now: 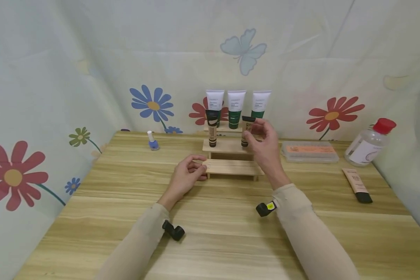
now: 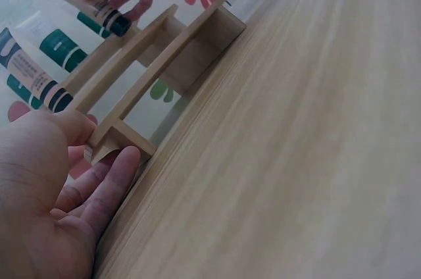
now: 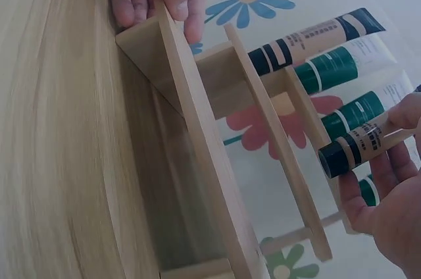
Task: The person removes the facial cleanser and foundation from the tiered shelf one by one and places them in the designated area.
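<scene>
A small three-step wooden stand (image 1: 231, 167) is in the middle of the table. My left hand (image 1: 188, 174) grips the left end of its lowest step, thumb on top and fingers curled around the side, as the left wrist view shows. My right hand (image 1: 266, 144) pinches a beige tube with black ends (image 3: 358, 142), cap down, over the right part of the middle step. A matching beige tube (image 1: 212, 130) stands on that step's left side. Behind, three white and green tubes (image 1: 235, 109) stand on the top step; the right one is partly hidden by my right hand.
To the left stands a blue nail polish bottle (image 1: 153, 144). Right of the stand lie a flat clear plastic case (image 1: 310, 152) and a beige BB tube (image 1: 357, 186), with a clear red-capped bottle (image 1: 367, 146) farther right. A flowered curtain (image 1: 182, 58) hangs behind the table.
</scene>
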`<state>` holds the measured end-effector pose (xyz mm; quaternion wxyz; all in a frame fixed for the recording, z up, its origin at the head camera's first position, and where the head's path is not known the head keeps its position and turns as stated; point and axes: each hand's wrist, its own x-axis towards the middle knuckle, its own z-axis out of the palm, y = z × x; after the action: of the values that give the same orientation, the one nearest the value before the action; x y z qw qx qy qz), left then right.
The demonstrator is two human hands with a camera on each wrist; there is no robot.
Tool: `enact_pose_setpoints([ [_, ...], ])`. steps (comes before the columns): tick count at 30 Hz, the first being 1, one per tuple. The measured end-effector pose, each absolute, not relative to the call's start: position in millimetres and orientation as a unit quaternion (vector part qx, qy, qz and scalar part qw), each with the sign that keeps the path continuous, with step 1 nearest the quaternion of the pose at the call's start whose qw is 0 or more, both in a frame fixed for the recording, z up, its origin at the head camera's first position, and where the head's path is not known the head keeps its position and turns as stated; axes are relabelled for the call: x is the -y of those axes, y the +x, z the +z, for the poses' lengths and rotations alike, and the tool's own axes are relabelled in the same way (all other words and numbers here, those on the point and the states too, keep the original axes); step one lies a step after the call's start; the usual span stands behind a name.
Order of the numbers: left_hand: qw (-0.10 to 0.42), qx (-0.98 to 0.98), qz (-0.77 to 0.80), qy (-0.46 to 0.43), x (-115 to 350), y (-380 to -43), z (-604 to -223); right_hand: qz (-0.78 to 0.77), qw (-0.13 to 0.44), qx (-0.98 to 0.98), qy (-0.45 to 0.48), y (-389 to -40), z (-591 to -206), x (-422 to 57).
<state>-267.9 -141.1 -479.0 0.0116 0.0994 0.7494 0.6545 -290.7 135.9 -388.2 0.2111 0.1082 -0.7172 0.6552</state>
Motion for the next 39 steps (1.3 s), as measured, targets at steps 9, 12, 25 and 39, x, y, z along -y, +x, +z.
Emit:
enact_pose_setpoints([
  [9,0.01,-0.751,0.653,0.097,140.8,-267.6,-479.1,0.635,0.242,0.729,0.08,-280.1,-390.1,-172.7],
  [12,0.008,-0.752,0.652,0.097,140.7,-267.4,-478.3,0.627,0.256,0.733,0.067,-276.8,-390.2,-187.4],
  [25,0.013,-0.75,0.654,0.095,140.3,-267.1,-477.8,0.609,0.293,0.737,0.02,-255.4,-392.2,-259.4],
  [39,0.013,-0.748,0.657,0.095,140.3,-265.6,-477.6,0.566,0.29,0.77,-0.056,-230.1,-409.0,-321.4],
])
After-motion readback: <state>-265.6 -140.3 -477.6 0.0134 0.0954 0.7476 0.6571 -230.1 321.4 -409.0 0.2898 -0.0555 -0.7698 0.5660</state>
